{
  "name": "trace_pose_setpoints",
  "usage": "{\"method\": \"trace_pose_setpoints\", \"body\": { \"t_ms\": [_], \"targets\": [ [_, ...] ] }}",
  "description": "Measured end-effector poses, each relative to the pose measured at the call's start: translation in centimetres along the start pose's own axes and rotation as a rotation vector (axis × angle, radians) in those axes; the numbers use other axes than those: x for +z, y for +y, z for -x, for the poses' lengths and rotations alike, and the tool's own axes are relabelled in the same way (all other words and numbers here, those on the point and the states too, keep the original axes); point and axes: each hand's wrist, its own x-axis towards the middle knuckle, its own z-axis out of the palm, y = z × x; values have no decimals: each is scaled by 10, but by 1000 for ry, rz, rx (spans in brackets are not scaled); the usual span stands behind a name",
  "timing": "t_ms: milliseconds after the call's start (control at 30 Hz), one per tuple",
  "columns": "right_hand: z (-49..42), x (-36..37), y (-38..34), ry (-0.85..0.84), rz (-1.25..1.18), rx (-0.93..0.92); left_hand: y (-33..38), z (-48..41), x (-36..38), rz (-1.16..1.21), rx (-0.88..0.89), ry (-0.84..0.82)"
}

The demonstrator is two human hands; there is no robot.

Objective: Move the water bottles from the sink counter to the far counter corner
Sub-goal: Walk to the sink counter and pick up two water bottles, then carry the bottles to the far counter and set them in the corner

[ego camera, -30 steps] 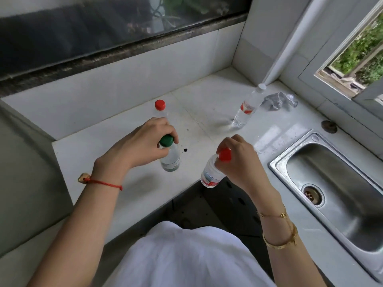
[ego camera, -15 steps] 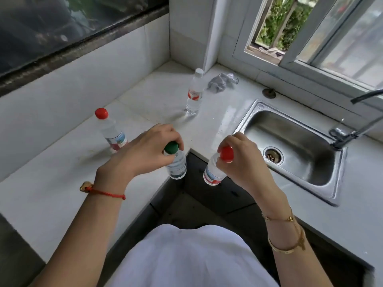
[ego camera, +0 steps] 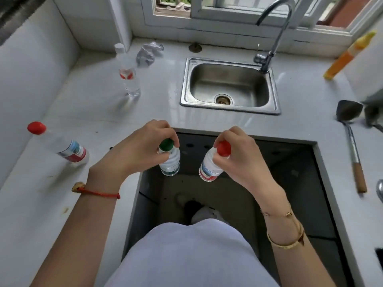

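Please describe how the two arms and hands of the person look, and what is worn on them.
Both forearms are bare, with no sleeves or gloves. The left hand has a thin red cord bracelet with a small gold charm at the wrist. Past the right hand, the wrist carries a fine gold chain bracelet and, lower on the forearm, a wider gold bangle. No rings are visible.

Bare arms; red cord bracelet [ego camera: 97, 192], gold bangles [ego camera: 286, 241], white garment [ego camera: 192, 257].

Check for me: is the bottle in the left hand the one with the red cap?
No: the left hand grips the green-capped bottle by its neck, while the right hand holds the red-capped bottle.
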Motion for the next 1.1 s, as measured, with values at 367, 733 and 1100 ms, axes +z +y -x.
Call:
{"method": "trace_pose_setpoints", "body": {
  "t_ms": [367,733,1100],
  "targets": [
    [128,-25,25,212,29,337,76,-15,43,-78,366,-225],
    [245,-48,39,480,53,644,182,-14,96,-137,768,-390],
    [398,-54,23,701,61,881,291,54,165,-170,1079,-539]
  ]
}}
